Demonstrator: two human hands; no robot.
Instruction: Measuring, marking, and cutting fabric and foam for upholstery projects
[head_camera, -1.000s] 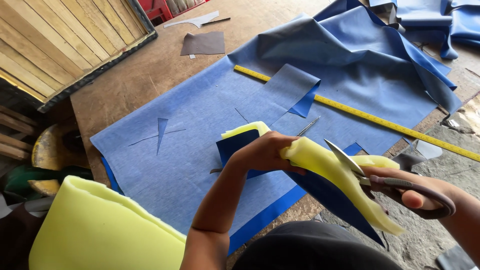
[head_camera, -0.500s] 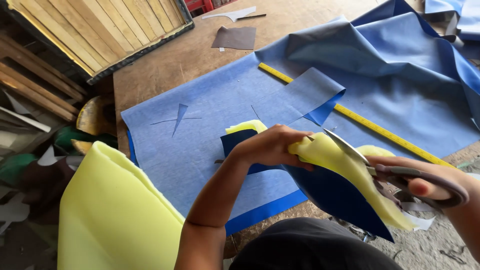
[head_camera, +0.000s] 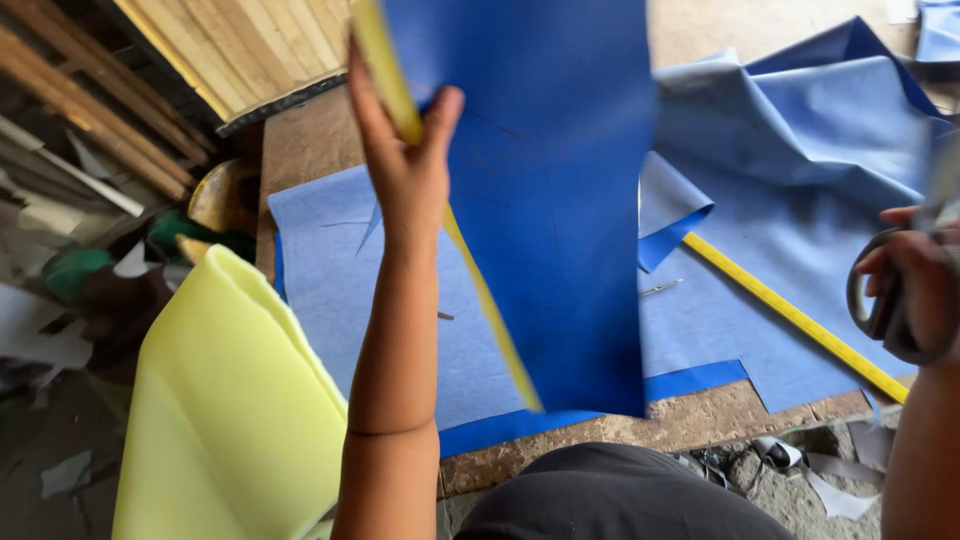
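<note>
In the head view, the left hand (head_camera: 408, 165) is raised high over the desk (head_camera: 310, 145) and its grip is closed on the upper edge of a dark blue sheet backed with yellow foam (head_camera: 550, 190), with the thumb on the blue face and the fingers behind. The sheet hangs down from the hand, almost upright, and its lower edge ends above the near edge of the desk; the yellow foam shows only as a thin strip along its left side. The right hand (head_camera: 915, 290) is at the right border of the picture, well apart from the sheet, and its grip is closed through the handles of grey scissors (head_camera: 880, 300); the blades are blurred and go out of the frame. On the desk lies a wide light blue cloth (head_camera: 330, 260), flat at the left and crumpled at the right. A yellow measuring tape (head_camera: 800, 320) lies across this cloth. A large piece of yellow foam (head_camera: 230, 410) stands at the left, beside the desk.
</note>
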